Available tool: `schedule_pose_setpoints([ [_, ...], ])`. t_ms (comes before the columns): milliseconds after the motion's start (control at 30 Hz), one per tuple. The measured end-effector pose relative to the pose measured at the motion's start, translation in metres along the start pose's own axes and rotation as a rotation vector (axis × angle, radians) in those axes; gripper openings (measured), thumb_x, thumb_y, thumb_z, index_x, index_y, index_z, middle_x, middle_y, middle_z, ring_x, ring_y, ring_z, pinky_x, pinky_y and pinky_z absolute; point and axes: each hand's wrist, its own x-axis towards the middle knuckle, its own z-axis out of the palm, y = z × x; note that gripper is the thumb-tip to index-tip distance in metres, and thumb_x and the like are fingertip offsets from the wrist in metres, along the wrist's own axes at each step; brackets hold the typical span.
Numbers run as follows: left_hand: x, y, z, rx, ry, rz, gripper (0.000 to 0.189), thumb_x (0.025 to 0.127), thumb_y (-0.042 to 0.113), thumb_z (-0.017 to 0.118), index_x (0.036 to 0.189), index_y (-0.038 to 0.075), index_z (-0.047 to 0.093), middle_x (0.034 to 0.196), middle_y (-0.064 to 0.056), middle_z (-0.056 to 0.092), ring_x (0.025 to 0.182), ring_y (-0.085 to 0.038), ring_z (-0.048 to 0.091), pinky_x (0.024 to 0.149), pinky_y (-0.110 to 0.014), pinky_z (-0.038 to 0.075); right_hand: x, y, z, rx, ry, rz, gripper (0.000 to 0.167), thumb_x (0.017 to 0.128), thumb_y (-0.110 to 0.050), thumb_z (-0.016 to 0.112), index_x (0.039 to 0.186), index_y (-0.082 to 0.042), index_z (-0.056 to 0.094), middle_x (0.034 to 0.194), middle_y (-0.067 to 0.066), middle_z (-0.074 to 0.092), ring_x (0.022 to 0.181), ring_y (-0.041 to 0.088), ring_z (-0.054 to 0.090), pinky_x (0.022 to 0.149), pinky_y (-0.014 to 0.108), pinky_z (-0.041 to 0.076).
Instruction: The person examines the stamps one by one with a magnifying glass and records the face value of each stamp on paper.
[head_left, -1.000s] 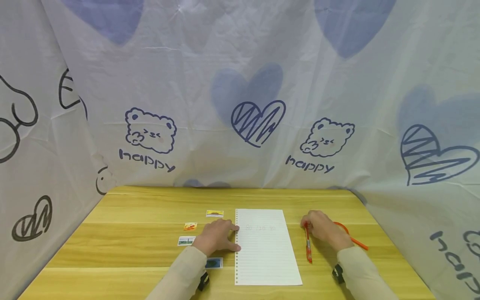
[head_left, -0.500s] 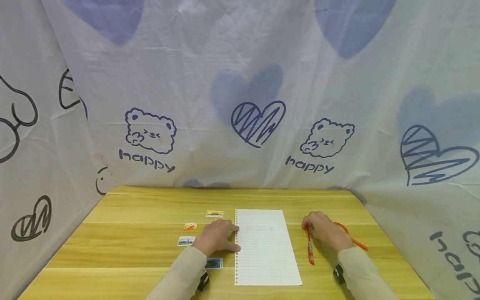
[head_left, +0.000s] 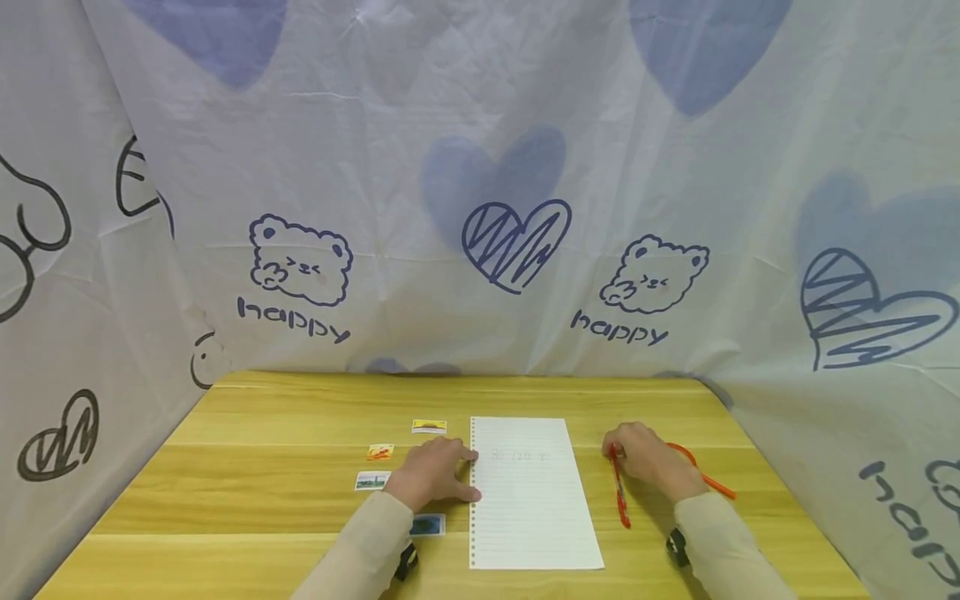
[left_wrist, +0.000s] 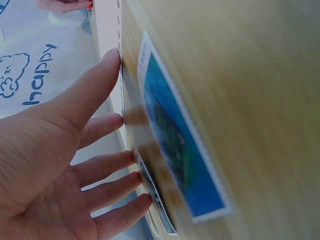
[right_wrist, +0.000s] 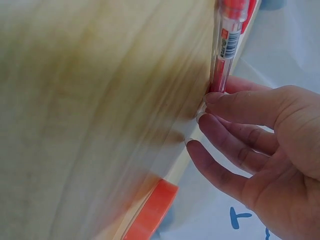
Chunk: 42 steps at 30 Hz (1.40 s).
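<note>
A lined sheet of paper (head_left: 532, 517) with punched holes down its left edge and faint handwritten figures lies mid-table. My left hand (head_left: 431, 473) rests at that edge, thumb and fingertips touching it; in the left wrist view the fingers (left_wrist: 107, 172) are spread and fairly straight. Right of the sheet, my right hand (head_left: 643, 454) pinches the far end of a clear-barrelled red pen (head_left: 619, 492) between thumb and fingers. The right wrist view shows the pen's barcode label (right_wrist: 230, 45). Below the left hand lies a blue stamp (left_wrist: 170, 130), partly covered by the sleeve in the head view.
Left of the sheet are a yellow stamp (head_left: 429, 427), a red-and-yellow stamp (head_left: 380, 452) and a green landscape stamp (head_left: 372, 481). A curved orange strip (head_left: 716, 485) lies beyond the right wrist, partly hidden by it. A printed cloth (head_left: 450, 333) hangs behind the table.
The pen's near end has swung slightly to the right while the right hand stays at its far end. The left hand and the sheet have not visibly moved.
</note>
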Motion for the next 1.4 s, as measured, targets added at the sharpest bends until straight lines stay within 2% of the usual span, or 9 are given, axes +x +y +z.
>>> schedule_pose_setpoints([
  [367, 0.0, 0.0, -0.001, 0.004, 0.005, 0.002, 0.063, 0.078, 0.043, 0.089, 0.132, 0.015, 0.071, 0.134, -0.012, 0.069, 0.121, -0.036, 0.064, 0.099, -0.057, 0.054, 0.002, 0.0, -0.002, -0.002, 0.011, -0.012, 0.024, 0.08, 0.014, 0.069, 0.082, -0.009, 0.077, 0.083, 0.003, 0.076, 0.08, 0.023, 0.07, 0.073, 0.037, 0.06],
  [967, 0.0, -0.001, 0.0, 0.005, -0.002, -0.001, 0.064, 0.078, 0.043, 0.089, 0.133, 0.016, 0.071, 0.129, -0.01, 0.07, 0.118, -0.034, 0.065, 0.097, -0.058, 0.054, 0.003, 0.0, -0.001, 0.017, -0.026, -0.001, 0.022, 0.084, 0.011, 0.069, 0.089, -0.009, 0.078, 0.088, 0.003, 0.077, 0.083, 0.022, 0.069, 0.078, 0.04, 0.06],
  [1200, 0.0, -0.001, -0.003, 0.02, -0.006, 0.018, 0.063, 0.08, 0.045, 0.087, 0.133, 0.016, 0.07, 0.132, -0.008, 0.07, 0.121, -0.033, 0.065, 0.099, -0.057, 0.053, 0.003, 0.002, 0.001, 0.03, -0.039, 0.029, 0.029, 0.08, 0.014, 0.067, 0.091, -0.011, 0.078, 0.089, 0.002, 0.077, 0.083, 0.019, 0.068, 0.079, 0.041, 0.06],
  [1400, -0.004, -0.013, -0.018, -0.005, 0.055, 0.053, 0.057, 0.087, 0.039, 0.083, 0.135, 0.012, 0.067, 0.138, -0.01, 0.068, 0.127, -0.035, 0.063, 0.103, -0.057, 0.053, 0.0, 0.004, -0.008, 0.117, -0.06, 0.143, 0.028, 0.085, 0.008, 0.067, 0.104, -0.009, 0.079, 0.097, 0.008, 0.076, 0.088, 0.023, 0.068, 0.079, 0.043, 0.06],
])
